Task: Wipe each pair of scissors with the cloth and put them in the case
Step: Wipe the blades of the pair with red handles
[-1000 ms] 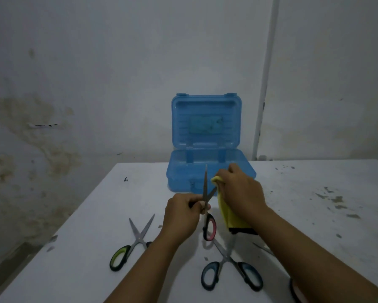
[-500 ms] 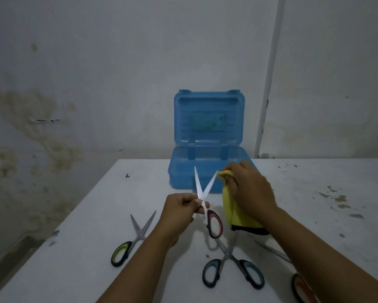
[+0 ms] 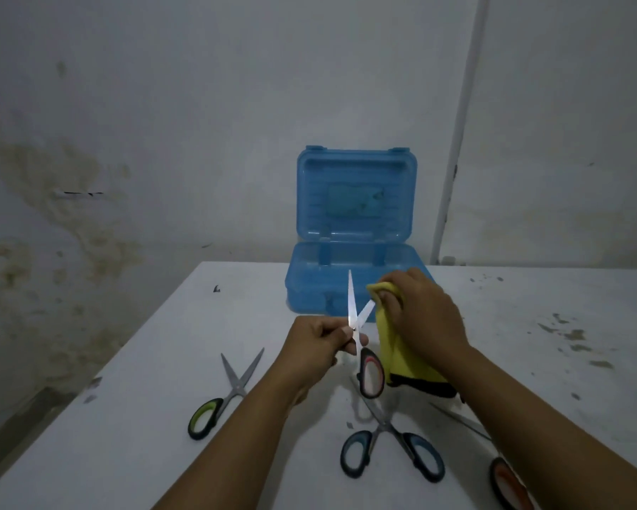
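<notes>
My left hand [image 3: 319, 344] holds a pair of red-handled scissors [image 3: 361, 336] near the pivot, blades open and pointing up, one handle loop hanging below. My right hand [image 3: 423, 318] grips a yellow cloth [image 3: 398, 366] just right of the blades, close to the shorter-looking right blade. Behind them stands the blue case [image 3: 354, 259], lid open and upright. On the table lie green-handled scissors [image 3: 221, 399] at the left, blue-handled scissors [image 3: 387, 443] in front, and orange-handled scissors [image 3: 504, 480] partly hidden under my right forearm.
The white table [image 3: 162, 362] has dirty flecks on its right side and ends near a stained wall on the left. A white pipe [image 3: 457, 141] runs up the wall behind the case.
The scissor blades, nearly closed a second ago, have spread open into a V. My right hand with the cloth has shifted slightly right and up along the blade.
</notes>
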